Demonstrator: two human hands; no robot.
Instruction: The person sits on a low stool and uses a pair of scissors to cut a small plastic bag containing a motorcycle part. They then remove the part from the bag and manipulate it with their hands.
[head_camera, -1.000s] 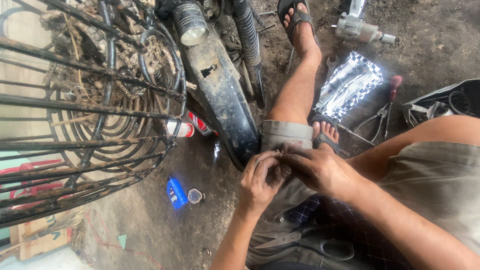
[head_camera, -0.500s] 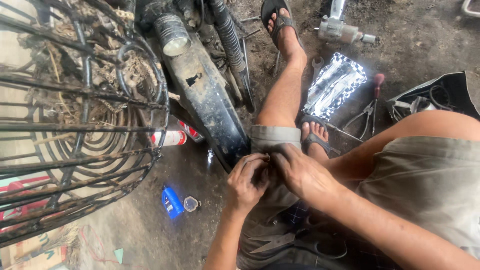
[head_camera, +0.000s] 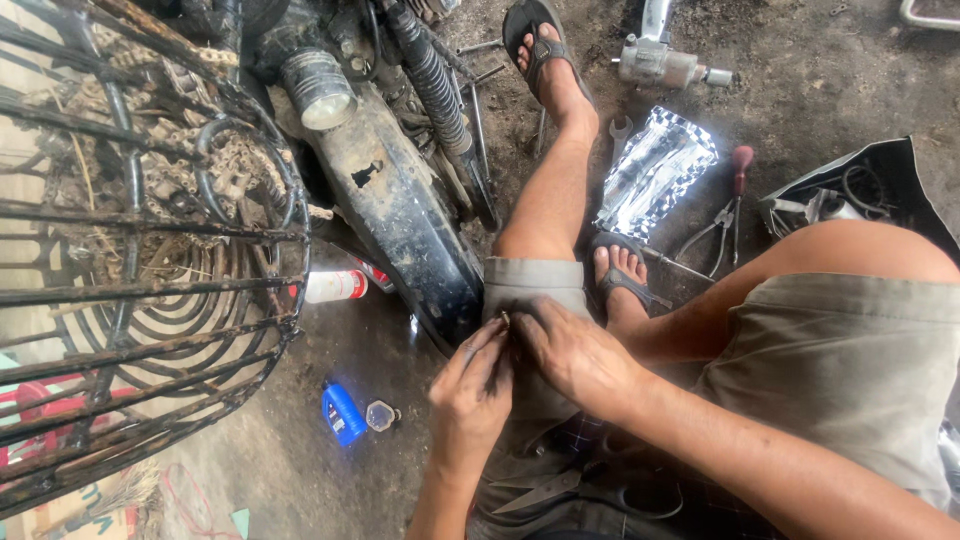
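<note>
Pinching a small dark part (head_camera: 507, 322) over the knee, the fingers (head_camera: 497, 345) of the left hand (head_camera: 472, 395) and right hand (head_camera: 572, 352) are closed together around it; its exact shape cannot be told. It is judged light, rigid and greasy, so likely slippery, and best gripped at its ends by fingertips. Beyond the hands, scissors (head_camera: 560, 488) lie on the lap, a blue bottle (head_camera: 342, 412) rests on the dirt floor (head_camera: 300, 460), and pliers (head_camera: 722, 222) lie beside crinkled foil (head_camera: 655, 170). A scuffed black fender (head_camera: 400, 215) stands near a rusty wire cage (head_camera: 130, 270).
</note>
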